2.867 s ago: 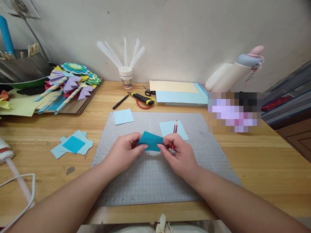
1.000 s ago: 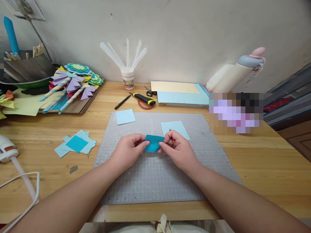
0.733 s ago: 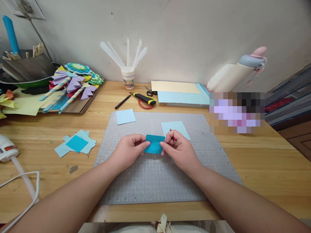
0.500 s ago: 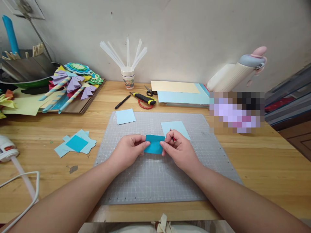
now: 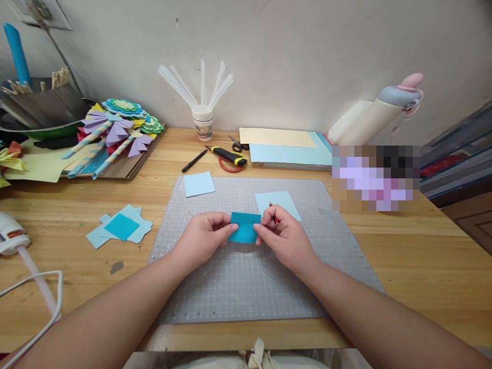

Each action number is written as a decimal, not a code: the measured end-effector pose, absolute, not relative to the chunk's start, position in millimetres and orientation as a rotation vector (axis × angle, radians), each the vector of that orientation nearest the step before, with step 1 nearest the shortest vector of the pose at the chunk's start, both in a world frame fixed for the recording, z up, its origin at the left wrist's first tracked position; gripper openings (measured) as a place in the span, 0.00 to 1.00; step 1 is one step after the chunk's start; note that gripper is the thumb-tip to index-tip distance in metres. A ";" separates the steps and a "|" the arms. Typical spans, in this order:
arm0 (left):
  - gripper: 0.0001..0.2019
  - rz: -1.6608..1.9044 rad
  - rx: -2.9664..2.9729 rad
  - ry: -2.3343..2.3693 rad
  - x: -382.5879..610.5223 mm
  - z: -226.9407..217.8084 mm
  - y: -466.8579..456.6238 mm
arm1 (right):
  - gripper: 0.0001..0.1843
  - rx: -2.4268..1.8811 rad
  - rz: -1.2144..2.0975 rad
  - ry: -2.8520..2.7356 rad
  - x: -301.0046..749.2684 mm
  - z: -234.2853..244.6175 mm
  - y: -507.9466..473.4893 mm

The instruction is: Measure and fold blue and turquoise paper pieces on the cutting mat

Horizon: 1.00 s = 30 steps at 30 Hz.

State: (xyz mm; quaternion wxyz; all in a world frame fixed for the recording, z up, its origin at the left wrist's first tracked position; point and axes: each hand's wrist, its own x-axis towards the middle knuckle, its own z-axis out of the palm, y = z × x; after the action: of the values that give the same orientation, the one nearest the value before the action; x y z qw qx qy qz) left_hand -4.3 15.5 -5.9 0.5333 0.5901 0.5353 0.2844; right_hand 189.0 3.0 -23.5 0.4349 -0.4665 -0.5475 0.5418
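Note:
A small folded teal paper [image 5: 245,227] is held just above the grey cutting mat [image 5: 246,287]. My left hand [image 5: 203,240] pinches its left edge. Pinching the right edge is my right hand [image 5: 285,238], which also keeps a red pencil [image 5: 273,213] tucked in its fingers, only the tip showing. Behind the right hand a light blue paper square [image 5: 282,203] lies on the mat. A second light blue square [image 5: 199,184] rests at the mat's far left corner.
Blue paper scraps [image 5: 120,228] lie left of the mat. At the back are a black pen [image 5: 192,161], a yellow utility knife [image 5: 226,155], scissors [image 5: 234,144], a cup of straws [image 5: 202,123] and stacked paper sheets [image 5: 286,148]. Paper flowers [image 5: 115,130] and a glue gun [image 5: 11,238] are at left.
The teal paper went from a wide, loosely bent shape to a smaller flat folded rectangle between both hands. The pencil now sticks out less from my right hand.

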 end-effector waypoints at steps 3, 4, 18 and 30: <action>0.13 0.684 1.412 1.277 -4.2 -5.4 15.5 | 0.11 -1.158 1.348 -1.364 189.6 -24.1 3.3; 0.13 0.685 1.416 1.277 -4.2 -5.3 15.5 | 0.11 -1.158 1.347 -1.364 189.8 -24.4 3.3; 0.10 0.786 1.711 1.333 -8.1 -9.1 15.9 | 0.12 -1.172 1.242 -1.396 190.3 -25.2 0.3; 0.09 0.711 1.875 1.472 -9.5 -13.5 18.5 | 0.10 -1.209 1.121 -1.518 194.0 -24.8 4.6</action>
State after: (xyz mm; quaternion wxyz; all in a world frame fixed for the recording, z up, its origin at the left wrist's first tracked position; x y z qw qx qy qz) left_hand -9.5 18.5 -13.5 0.3213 0.7137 0.5606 0.2706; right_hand 194.0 4.6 -24.8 0.4352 -0.4857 -0.6098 0.4504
